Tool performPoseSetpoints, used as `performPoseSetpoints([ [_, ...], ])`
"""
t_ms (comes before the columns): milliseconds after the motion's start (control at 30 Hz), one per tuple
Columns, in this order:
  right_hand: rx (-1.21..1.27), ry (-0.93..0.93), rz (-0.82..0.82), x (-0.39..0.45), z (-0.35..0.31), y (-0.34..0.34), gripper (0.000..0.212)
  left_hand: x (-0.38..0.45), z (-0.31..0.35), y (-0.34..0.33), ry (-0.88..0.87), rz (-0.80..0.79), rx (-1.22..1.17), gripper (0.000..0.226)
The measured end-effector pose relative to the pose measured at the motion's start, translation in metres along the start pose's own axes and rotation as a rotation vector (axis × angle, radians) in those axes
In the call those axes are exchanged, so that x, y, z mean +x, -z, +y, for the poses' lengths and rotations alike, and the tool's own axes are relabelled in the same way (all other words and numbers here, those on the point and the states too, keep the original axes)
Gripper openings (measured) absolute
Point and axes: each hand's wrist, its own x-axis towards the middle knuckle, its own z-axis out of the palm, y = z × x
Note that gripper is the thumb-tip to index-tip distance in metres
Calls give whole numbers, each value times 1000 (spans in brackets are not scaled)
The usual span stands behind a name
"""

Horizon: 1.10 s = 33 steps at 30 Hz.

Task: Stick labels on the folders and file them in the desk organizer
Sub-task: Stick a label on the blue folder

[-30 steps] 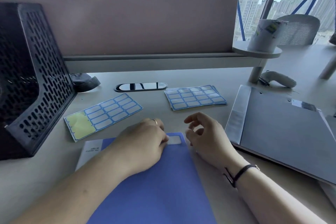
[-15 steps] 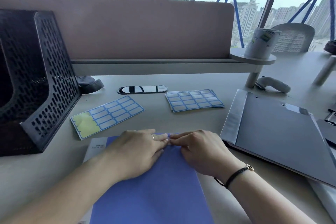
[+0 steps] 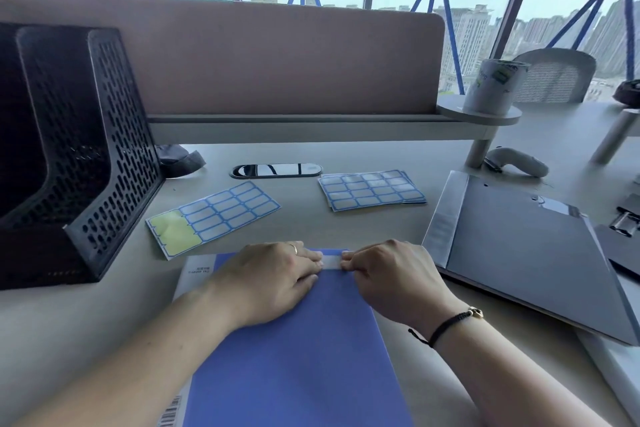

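Blue folder (image 3: 298, 350) lies flat on the desk (image 3: 346, 229) right in front of me, its far edge pointing toward the partition (image 3: 277, 59). On that far edge sits a white label (image 3: 331, 263), and I have both hands down on it. My left hand (image 3: 273, 282) lies palm-down on the folder with the fingers stretched out flat, their tips pressing the left end of the label; nothing is gripped. My right hand (image 3: 393, 282) rests on the folder's right side with its fingers bent under at the knuckles, their tips pressing the label's right end. I cannot tell whether they pinch the label's edge or only push down on it. Only a short strip of the label shows between the two sets of fingertips.

Just beyond my left hand lies a partly used label sheet (image 3: 213, 217), its near-left corner bare yellow backing. Farther right, a stack of full label sheets (image 3: 372, 189) sits apart from it. The black perforated desk organizer (image 3: 79, 149) stands upright at the left edge of the desk, well apart from the folder. At my right a grey folder (image 3: 530, 253) lies flat on the desk, close to my right hand but not touching it
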Motion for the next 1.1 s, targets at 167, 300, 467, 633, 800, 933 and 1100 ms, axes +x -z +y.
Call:
performPoseSetpoints([
  [167,3,16,97,-4,-5,2,44,0,1,-7,-20,115,6,61],
  [300,152,74,159,-8,-15,3,42,3,0,-11,-64,122,6,54],
  [467,110,41,-55,0,-11,6,45,7,3,-9,-59,97,-52,44],
  [633,55,7,-46,0,-4,5,52,7,3,-7,-17,30,-82,39],
  [800,-34,-8,27,-1,-3,-2,47,5,-3,-5,-4,27,-94,52],
  [933,-96,-10,24,-2,-9,-6,50,3,-2,-1,-8,-4,-9,51],
  [1100,-1,-80,-1,-10,-10,3,42,-9,6,9,24,-116,171,47],
])
